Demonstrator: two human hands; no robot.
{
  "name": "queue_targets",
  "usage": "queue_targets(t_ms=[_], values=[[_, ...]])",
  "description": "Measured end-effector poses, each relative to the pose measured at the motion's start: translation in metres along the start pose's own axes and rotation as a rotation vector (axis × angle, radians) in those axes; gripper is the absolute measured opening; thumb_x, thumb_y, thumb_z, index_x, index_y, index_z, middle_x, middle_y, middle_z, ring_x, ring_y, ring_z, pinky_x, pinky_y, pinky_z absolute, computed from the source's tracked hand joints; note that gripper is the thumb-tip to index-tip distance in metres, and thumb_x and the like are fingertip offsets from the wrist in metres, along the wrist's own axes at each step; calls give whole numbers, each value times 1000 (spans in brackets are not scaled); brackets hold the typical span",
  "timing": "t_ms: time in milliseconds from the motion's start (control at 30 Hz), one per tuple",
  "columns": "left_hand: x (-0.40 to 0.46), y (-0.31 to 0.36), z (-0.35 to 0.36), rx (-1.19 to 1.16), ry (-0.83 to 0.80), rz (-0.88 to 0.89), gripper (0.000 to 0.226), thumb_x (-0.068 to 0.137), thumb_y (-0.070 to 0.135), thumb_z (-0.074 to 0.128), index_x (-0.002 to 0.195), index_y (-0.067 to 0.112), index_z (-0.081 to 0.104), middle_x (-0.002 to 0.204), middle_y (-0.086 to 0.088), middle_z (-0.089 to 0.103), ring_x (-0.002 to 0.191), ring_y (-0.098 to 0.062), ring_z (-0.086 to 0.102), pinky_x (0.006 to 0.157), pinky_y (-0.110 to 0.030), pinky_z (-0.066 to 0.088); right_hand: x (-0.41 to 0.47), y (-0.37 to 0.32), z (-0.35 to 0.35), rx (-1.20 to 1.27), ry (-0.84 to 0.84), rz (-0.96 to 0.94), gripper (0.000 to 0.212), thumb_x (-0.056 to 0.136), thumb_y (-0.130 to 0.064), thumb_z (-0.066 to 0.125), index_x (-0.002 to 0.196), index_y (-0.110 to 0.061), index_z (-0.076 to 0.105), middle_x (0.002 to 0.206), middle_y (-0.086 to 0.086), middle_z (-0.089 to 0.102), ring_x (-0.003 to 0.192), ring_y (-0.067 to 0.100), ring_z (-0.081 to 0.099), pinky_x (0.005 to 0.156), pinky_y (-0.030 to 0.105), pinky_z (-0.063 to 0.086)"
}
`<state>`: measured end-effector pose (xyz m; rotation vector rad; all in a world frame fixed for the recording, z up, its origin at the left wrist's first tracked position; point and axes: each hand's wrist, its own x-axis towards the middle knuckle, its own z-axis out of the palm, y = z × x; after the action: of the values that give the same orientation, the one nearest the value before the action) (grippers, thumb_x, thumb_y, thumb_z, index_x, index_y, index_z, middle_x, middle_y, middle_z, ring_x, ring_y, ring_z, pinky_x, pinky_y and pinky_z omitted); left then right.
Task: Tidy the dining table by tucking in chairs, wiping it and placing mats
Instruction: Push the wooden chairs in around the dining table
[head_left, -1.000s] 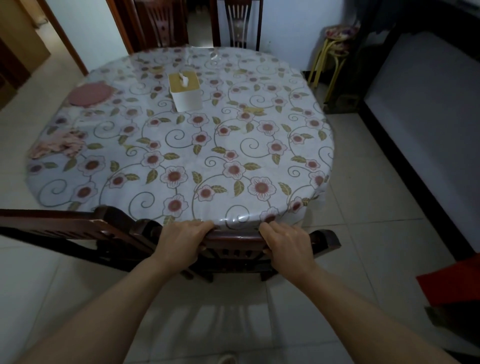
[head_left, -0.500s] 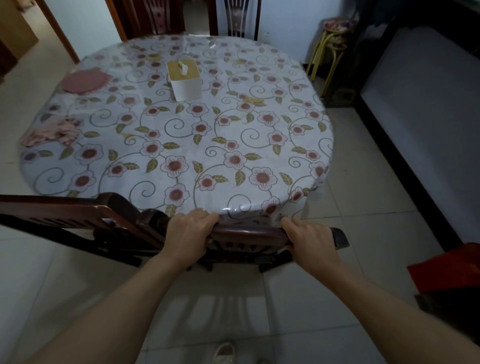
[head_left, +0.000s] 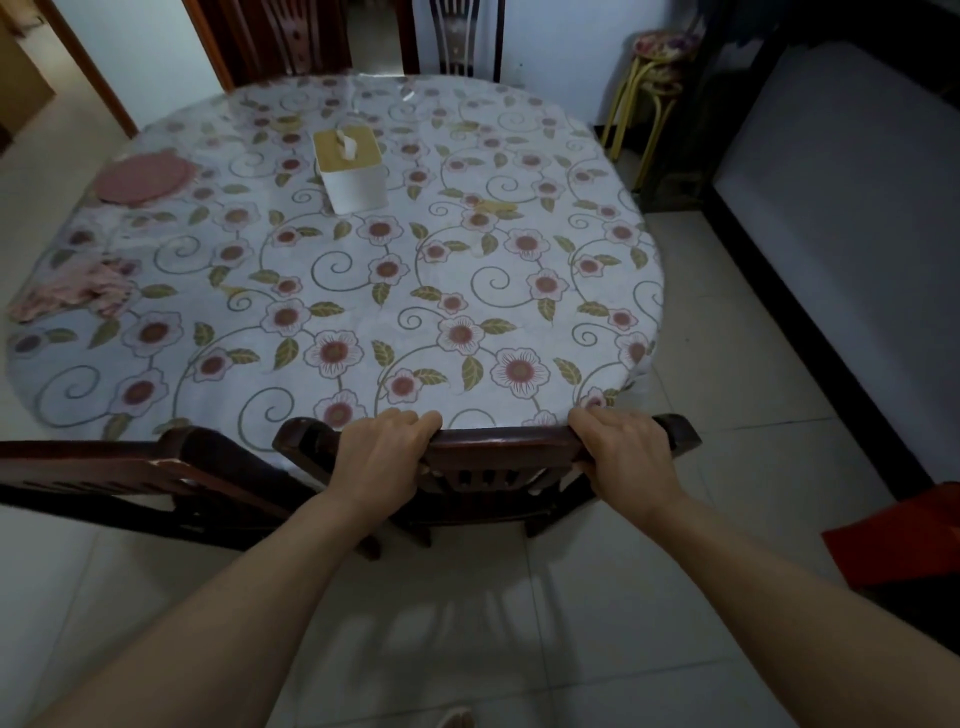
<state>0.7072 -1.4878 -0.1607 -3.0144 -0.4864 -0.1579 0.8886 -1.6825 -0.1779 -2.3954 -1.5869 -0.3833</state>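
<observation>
Tucking the chair under the table

Your left hand (head_left: 382, 457) and right hand (head_left: 626, 457) are both clamped on the top rail of the dark wooden chair (head_left: 498, 449), which sits at the near edge of the round table (head_left: 363, 291). Push evenly and straight; the glossy plastic floral cover could snag.

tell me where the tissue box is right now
In the head view the tissue box stands on the table, toward its far side, left of centre, with the round pink mat to its left.
</observation>
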Motion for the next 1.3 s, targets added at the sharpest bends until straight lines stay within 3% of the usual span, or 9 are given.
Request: queue_targets(t_ms=[367,500,600,700,800,867,967,1033,1300], values=[[22,17,1,37,-19,-49,43,40,12,85,69,16,54,53,-1,54,42,-22,52,42,-21,21,14,27,-1,-70,-201,-2,46,43,-14,83,76,-14,51,70,3,57,61,27,54,55,31,36],[22,22,4,27,-63,-76,41,48,13,86,74,15,54,59,-3,56,48,-24,53,41,-24,28,9,18,-1,-101,-148,92,37,51,-7,79,75,-13,51,69,4,56,60,27,53,58,31,34],[21,25,7,58,-60,-86,48,40,13,88,70,16,51,55,-1,52,45,-22,50,40,-23,25,4,13,0,-124,-124,150,40,51,-2,79,74,-13,48,68,6,54,59,27,51,57,32,35],[21,27,9,41,-50,-96,45,47,15,87,74,16,51,59,-1,53,50,-22,51,42,-25,26,2,12,-2,-129,-132,185,41,51,0,78,75,-12,47,68,7,53,59,27,51,56,32,35],[21,30,4,5,-96,-131,32,70,20,75,89,17,50,79,-3,58,69,-23,55,52,-30,32,3,9,-6,-128,-182,211,44,52,-1,78,82,-12,48,71,8,55,62,27,53,57,32,38],[24,34,-4,-38,-178,-177,31,81,29,64,104,19,46,97,-4,59,85,-24,56,61,-32,35,3,9,-12,-109,-258,227,46,61,-7,77,98,-12,51,87,9,57,78,29,55,68,36,42],[30,40,-16,-162,-315,-219,65,80,47,63,134,23,34,126,-3,54,111,-24,53,87,-38,41,-1,6,-23,-41,-377,201,60,76,-19,67,129,-11,39,120,11,48,109,29,46,94,36,36],[35,48,-25,-247,-337,-222,77,82,53,59,144,24,24,143,-3,43,127,-24,45,104,-43,34,-3,2,-35,31,-381,236,68,78,-20,66,137,-11,32,129,11,42,118,28,40,99,36,37],[81,102,-66,-371,-326,-174,66,90,52,47,145,24,26,145,-4,42,129,-26,43,105,-45,35,-3,31,-88,99,-278,291,70,84,-31,65,142,-15,29,148,10,28,135,27,28,111,36,27]])
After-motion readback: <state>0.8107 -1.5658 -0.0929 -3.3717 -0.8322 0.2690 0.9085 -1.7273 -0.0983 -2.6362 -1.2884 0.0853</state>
